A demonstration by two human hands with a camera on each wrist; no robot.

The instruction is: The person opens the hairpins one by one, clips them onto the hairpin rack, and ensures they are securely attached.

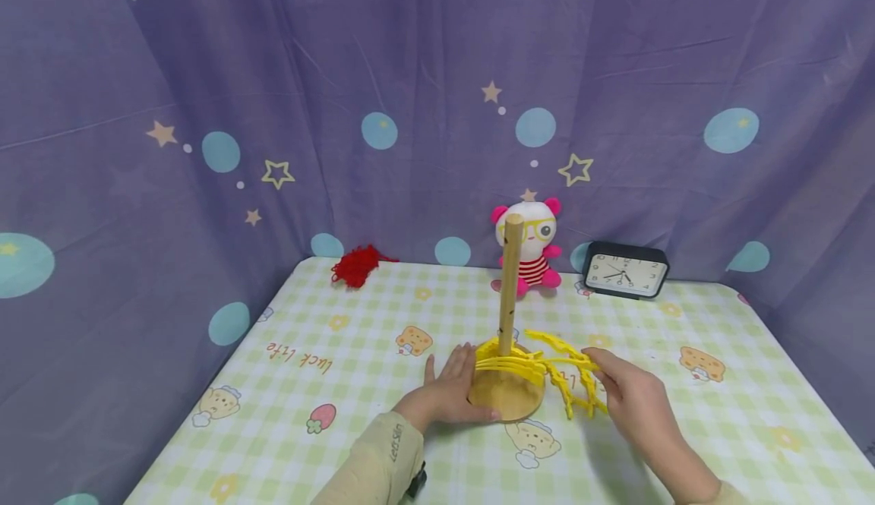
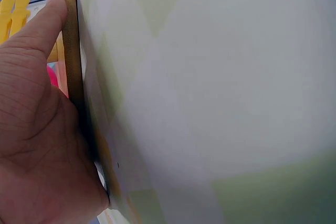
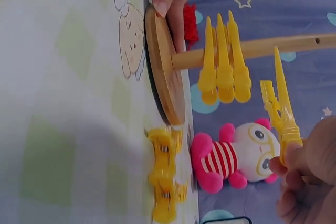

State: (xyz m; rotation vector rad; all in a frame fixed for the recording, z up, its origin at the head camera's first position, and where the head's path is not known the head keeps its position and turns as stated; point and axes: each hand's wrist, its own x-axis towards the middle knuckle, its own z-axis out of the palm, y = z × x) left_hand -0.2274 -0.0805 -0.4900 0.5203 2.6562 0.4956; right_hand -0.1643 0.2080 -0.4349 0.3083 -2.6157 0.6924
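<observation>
A wooden stand has an upright post [image 1: 510,285] on a round base [image 1: 507,400]. My left hand [image 1: 447,392] rests against the base's left side, its thumb along the near rim and the other fingers extended. Three yellow hair clips [image 3: 224,66] sit side by side across the lower post. To the right of the post, my right hand [image 3: 315,163] pinches another yellow hair clip [image 3: 284,100] by its rear end. The two arms of that clip are spread apart, pointing toward the post. More yellow clips [image 3: 164,174] lie on the table just right of the base.
Behind the stand sits a pink and white plush bear [image 1: 533,250]. A black desk clock [image 1: 625,269] stands at the back right, and a red tangled bundle [image 1: 357,266] lies at the back left. A checked cloth [image 1: 273,429] covers the table; a purple curtain [image 1: 424,57] hangs behind.
</observation>
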